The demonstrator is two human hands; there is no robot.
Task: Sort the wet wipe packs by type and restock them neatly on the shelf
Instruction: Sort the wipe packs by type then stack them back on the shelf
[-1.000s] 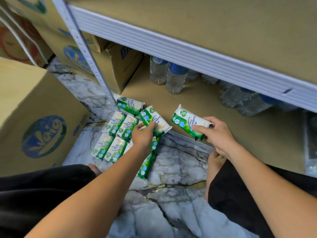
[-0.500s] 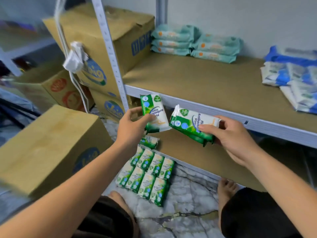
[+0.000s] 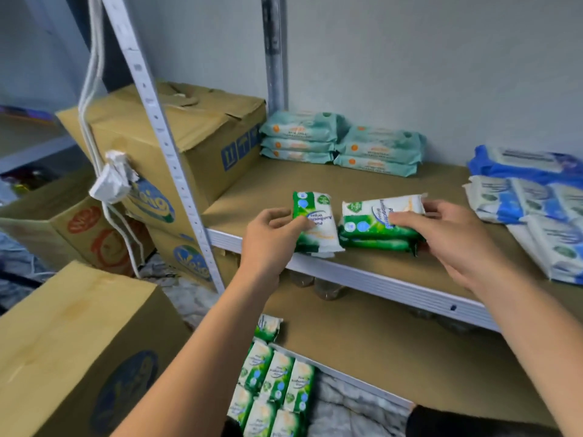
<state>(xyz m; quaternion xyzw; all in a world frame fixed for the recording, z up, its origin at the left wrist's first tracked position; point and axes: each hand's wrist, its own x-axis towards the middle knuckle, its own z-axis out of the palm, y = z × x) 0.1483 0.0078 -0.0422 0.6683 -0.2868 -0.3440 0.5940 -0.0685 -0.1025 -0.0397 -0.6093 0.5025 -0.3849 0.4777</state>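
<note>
Green-and-white antibacterial wipes are at the front edge of the shelf (image 3: 441, 197). The left hand (image 3: 268, 234) pinches a single pack (image 3: 310, 225), long axis running 12 to 6. Just at its 3 o'clock, the right hand (image 3: 448, 241) grips a small stack (image 3: 375, 231) lying 9 to 3. Teal packs (image 3: 340, 143) lie at 12, blue packs (image 3: 536, 200) at 3 and spare green packs (image 3: 274, 383) on the floor at 6. The single pack probably needs a quarter turn to match.
</note>
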